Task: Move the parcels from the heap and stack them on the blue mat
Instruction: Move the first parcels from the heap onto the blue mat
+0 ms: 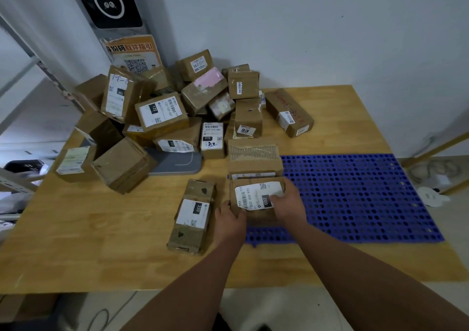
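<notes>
The left hand (229, 219) and right hand (286, 204) are both grasping the 032 parcel (250, 196) by its sides, and it is sitting at the left edge of the blue mat (355, 196) (just in front of another taped parcel (255, 158)). Open mat is stretching away rightward; the 220 parcel (193, 216) is lying just left on the wooden table (101, 229), with the heap (162, 112) sitting behind.

Both hands (258, 211) grip parcel 032 (256, 198) on the blue mat (360, 196).
</notes>
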`<state>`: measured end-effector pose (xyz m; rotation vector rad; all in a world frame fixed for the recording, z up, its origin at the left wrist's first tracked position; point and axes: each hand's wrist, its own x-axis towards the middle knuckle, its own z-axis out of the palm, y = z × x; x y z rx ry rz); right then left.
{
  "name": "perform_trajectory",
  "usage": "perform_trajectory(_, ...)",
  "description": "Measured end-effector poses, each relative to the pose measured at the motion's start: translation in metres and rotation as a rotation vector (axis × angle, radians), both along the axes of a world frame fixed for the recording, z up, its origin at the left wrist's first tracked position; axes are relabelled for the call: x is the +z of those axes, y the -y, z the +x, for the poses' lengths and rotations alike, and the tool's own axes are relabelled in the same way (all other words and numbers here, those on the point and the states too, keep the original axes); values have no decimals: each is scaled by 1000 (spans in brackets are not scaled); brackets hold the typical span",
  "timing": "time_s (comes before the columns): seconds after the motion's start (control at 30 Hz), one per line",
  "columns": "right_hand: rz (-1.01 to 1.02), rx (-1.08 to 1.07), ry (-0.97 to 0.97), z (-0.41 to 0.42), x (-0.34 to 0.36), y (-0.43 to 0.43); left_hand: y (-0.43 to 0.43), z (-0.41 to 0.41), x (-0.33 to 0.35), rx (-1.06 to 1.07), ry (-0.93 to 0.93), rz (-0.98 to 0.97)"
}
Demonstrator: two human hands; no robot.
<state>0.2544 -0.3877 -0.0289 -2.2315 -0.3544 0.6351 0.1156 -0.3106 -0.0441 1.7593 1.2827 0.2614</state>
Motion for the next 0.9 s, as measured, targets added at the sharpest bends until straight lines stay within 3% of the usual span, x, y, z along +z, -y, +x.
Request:
perform_trajectory(0.53, -10, 20, 7, 2, -6, 1, -2, 4, 1, 28, -47, -5)
perform_trajectory(0.9, -88, 108, 40, 27, -4, -12, -33, 44, 10, -134, -69, 80)
